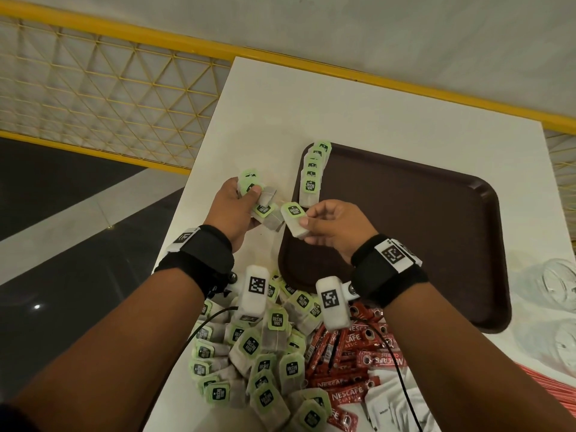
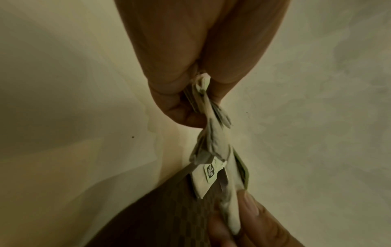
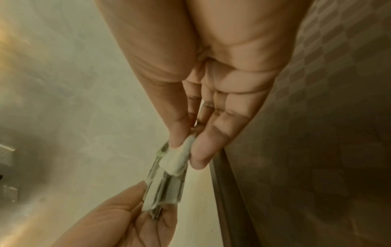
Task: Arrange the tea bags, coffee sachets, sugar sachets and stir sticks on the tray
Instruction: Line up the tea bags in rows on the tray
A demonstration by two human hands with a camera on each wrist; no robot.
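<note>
My left hand (image 1: 246,198) grips a bunch of green-tagged tea bags (image 1: 260,201) over the white table, just left of the brown tray (image 1: 420,219). My right hand (image 1: 307,224) pinches one tea bag (image 1: 294,221) between thumb and fingers above the tray's near left corner. In the left wrist view the bunch (image 2: 211,130) hangs from my left fingers (image 2: 167,83). The right wrist view shows the single bag (image 3: 175,158) pinched close to the tray's rim (image 3: 226,192). A row of overlapping tea bags (image 1: 311,173) lies along the tray's left edge.
A heap of loose tea bags (image 1: 265,363) covers the table's near edge. Red coffee sachets (image 1: 352,360) and white sugar sachets (image 1: 392,406) lie to its right. Clear glass jars (image 1: 551,291) lie at the far right. A yellow mesh railing (image 1: 109,82) runs behind the table.
</note>
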